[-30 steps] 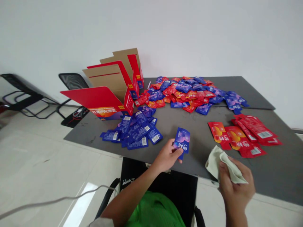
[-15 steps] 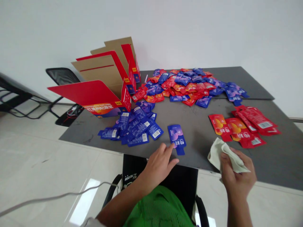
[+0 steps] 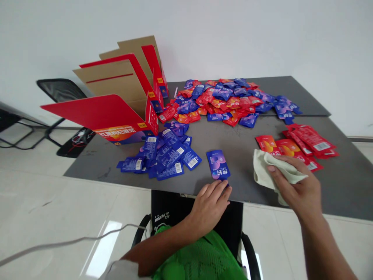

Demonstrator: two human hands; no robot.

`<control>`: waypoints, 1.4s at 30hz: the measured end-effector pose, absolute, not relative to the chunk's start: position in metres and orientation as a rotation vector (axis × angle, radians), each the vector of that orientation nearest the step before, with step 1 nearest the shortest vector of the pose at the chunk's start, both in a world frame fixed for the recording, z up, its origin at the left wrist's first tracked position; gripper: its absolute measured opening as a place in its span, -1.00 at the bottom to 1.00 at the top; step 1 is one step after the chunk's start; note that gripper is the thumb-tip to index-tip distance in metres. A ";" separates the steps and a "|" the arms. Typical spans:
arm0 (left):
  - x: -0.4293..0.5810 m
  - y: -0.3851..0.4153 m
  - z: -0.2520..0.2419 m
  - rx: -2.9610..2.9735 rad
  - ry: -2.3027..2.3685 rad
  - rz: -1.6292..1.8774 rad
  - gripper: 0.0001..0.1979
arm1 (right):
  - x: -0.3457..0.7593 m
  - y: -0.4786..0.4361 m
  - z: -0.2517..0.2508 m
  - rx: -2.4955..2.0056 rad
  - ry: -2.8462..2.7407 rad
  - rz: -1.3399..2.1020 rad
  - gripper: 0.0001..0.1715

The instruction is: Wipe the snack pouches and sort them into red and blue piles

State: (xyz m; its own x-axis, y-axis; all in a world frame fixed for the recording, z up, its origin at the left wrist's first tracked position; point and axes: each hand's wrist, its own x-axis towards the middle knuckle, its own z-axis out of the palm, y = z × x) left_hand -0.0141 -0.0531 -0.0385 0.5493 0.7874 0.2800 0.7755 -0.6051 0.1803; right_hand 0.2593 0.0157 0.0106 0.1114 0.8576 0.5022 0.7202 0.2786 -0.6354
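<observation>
Left hand [image 3: 208, 206]: open, fingers resting on the lower end of a flat blue foil sachet [image 3: 218, 165], which lies on a dark grey table [image 3: 247, 186].
Right hand [image 3: 300, 184]: closed, gripping a crumpled cream cloth [image 3: 264, 171].
Ahead of right hand: red foil sachets [image 3: 305, 142].
Left of left hand: a pile of blue foil sachets [image 3: 171, 155].

Packing room: tiled floor [image 3: 58, 202], shipping carton [image 3: 116, 87], foil sachets [image 3: 218, 165]
</observation>
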 end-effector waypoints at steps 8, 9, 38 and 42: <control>-0.014 -0.051 -0.051 2.712 1.378 0.558 -0.59 | 0.192 0.067 0.001 -0.852 -2.604 0.404 -0.45; -0.014 -0.050 -0.051 2.707 1.380 0.567 -0.59 | 0.186 0.075 -0.007 -0.831 -2.639 0.396 -0.43; -0.018 -0.039 -0.059 2.660 1.346 0.569 -0.52 | 0.167 0.167 0.002 -0.996 -2.488 0.122 -0.51; -0.019 -0.040 -0.058 2.708 1.348 0.522 -0.54 | 0.181 0.115 0.012 -0.881 -2.460 0.214 -0.48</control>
State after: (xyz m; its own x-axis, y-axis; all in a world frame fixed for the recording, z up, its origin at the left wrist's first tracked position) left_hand -0.0187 -0.0398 -0.0579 0.5573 0.7858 0.2683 0.7614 -0.6125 0.2125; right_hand 0.1807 0.1150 0.0117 -0.6572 0.6292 0.4149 0.5483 0.7769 -0.3096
